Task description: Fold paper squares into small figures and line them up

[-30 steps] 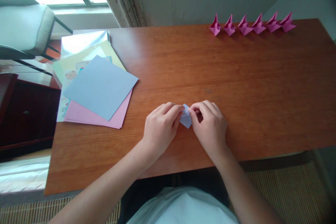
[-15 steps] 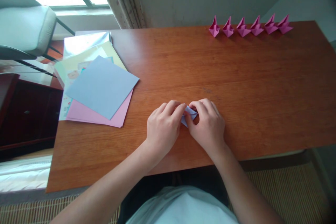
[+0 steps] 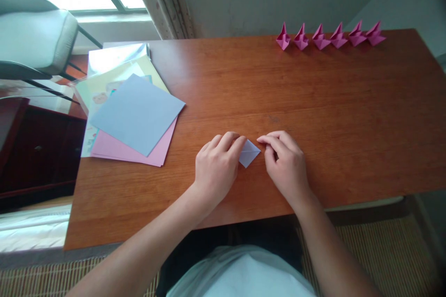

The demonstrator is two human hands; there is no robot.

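A small folded piece of pale blue paper (image 3: 249, 153) lies on the wooden table in front of me, its visible part diamond-shaped with a crease across it. My left hand (image 3: 219, 160) is closed on the paper's left side and hides that part. Just right of the paper's pointed corner is my right hand (image 3: 286, 162), apart from it and holding nothing. Its index finger reaches toward the paper, and its thumb is bent below with a small gap.
A blue square sheet (image 3: 139, 113) rests over pink sheets (image 3: 153, 159) and a plastic packet (image 3: 94, 86) on the table's left. Several pink origami figures (image 3: 320, 39) stand in a row along the back edge of the table (image 3: 223, 83). A chair (image 3: 42, 37) is beyond at the left.
My right hand has let go of the folded paper and moved a little to the right. The paper's upper face now lies flat in view. My left hand has stayed in place.
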